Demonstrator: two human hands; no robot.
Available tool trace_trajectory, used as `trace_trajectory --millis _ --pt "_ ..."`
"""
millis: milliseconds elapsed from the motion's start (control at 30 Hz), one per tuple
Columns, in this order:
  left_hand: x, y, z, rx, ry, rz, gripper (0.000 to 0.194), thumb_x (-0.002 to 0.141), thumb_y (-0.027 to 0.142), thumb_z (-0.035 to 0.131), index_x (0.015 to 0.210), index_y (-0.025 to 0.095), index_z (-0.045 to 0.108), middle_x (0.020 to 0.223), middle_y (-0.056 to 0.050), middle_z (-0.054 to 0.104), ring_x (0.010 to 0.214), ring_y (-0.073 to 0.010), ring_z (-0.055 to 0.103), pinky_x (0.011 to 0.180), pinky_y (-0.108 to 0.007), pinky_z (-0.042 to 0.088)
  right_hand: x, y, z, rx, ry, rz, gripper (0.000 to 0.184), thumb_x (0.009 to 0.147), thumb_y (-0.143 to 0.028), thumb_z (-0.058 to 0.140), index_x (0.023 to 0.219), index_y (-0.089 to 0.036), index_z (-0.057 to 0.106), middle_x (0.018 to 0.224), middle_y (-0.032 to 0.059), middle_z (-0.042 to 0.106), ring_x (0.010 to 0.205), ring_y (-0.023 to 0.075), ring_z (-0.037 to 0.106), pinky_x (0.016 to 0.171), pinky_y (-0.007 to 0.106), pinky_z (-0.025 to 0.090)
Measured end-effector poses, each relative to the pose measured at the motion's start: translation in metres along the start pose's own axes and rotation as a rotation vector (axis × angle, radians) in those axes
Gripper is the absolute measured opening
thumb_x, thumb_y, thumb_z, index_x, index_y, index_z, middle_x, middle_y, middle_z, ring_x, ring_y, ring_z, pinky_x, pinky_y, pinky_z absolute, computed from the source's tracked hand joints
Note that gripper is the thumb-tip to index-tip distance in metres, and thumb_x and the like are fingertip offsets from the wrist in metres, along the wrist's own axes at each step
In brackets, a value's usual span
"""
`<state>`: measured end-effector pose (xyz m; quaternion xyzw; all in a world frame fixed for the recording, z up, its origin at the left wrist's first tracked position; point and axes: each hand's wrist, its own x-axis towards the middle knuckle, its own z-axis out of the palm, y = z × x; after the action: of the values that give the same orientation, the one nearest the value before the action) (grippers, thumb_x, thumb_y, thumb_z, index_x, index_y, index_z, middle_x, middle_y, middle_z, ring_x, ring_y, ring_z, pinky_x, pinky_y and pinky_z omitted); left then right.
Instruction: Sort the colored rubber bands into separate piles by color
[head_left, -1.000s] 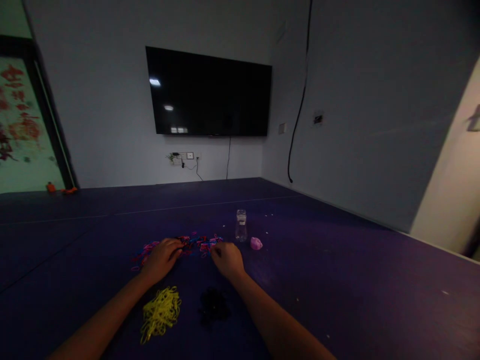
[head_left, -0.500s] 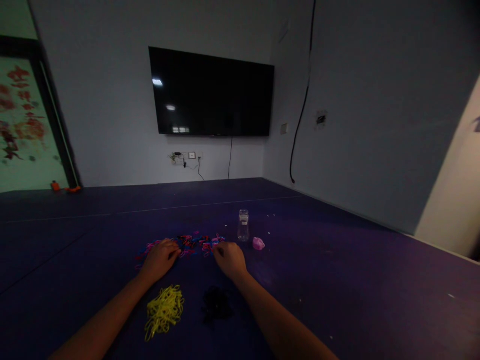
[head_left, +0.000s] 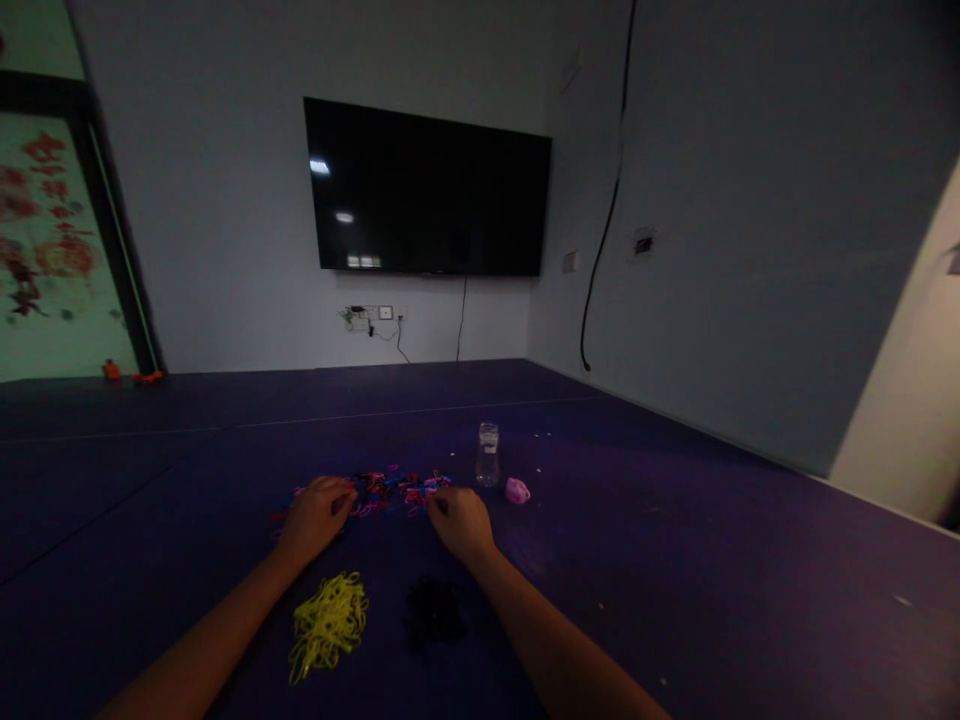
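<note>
A spread of mixed pink, red, blue and black rubber bands lies on the purple surface. At its left end my left hand rests over some of the bands, its fingers curled together. My right hand is at the right end, also with curled fingers. Whatever either hand pinches is too small or hidden to make out. Nearer to me, between my forearms, sit a pile of yellow rubber bands and a dark pile of black bands.
Just beyond my right hand a clear bottle stands upright without a cap. Beside it is a small pink object, perhaps a lid. Small white scraps dot the surface. A television hangs on the far wall, and a black cable runs down the right wall.
My left hand has shifted very slightly, with its thumb drawn a little back to the left. My right hand and the piles look the same; the view has tilted a touch.
</note>
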<state>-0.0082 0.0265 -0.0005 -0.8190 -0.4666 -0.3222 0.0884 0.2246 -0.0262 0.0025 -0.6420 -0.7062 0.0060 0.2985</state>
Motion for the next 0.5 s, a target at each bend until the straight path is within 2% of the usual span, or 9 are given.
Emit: trace_trajectory --millis 100,167,367,500 --pt "-0.0004 0.0068 0.0005 -0.100 -0.039 0.135 0.025 0.081 0.034 0.046 0.074 0.022 0.067 0.086 -0.003 0.068 0.086 -0.0179 0.058 0.080 -0.033 0.045 0.0001 0.0003 0.0004 0.004 -0.003 -0.002 0.027 0.082 -0.030 0.045 0.068 -0.021 0.066 0.065 0.0018 0.065 0.062 0.0116 0.058 0.051 0.020 0.027" --pt "-0.0007 0.0096 0.0008 -0.108 -0.058 0.177 0.025 0.081 0.035 0.046 0.076 0.022 0.067 0.089 -0.003 0.067 0.089 -0.0181 0.058 0.082 -0.034 0.044 0.0002 0.0006 0.0008 0.001 -0.003 -0.004 0.027 0.082 -0.030 0.045 0.068 -0.021 0.066 0.065 0.0019 0.065 0.062 0.0117 0.058 0.051 0.020 0.027" --pt "0.0011 0.0083 0.0005 -0.088 -0.122 0.204 0.028 0.085 0.031 0.040 0.085 0.022 0.067 0.091 -0.003 0.067 0.091 -0.0179 0.057 0.085 -0.036 0.042 0.0003 0.0011 0.0018 0.000 0.012 -0.019 0.028 0.081 -0.030 0.043 0.066 -0.021 0.066 0.064 0.0020 0.064 0.060 0.0113 0.057 0.050 0.020 0.026" --pt "0.0016 0.0081 -0.0013 -0.087 -0.142 0.161 0.027 0.085 0.029 0.040 0.093 0.022 0.065 0.096 -0.004 0.066 0.093 -0.0174 0.056 0.086 -0.034 0.042 -0.0007 0.0000 0.0006 0.006 0.021 -0.023 0.029 0.082 -0.030 0.043 0.066 -0.021 0.065 0.064 0.0016 0.065 0.059 0.0109 0.057 0.050 0.020 0.026"
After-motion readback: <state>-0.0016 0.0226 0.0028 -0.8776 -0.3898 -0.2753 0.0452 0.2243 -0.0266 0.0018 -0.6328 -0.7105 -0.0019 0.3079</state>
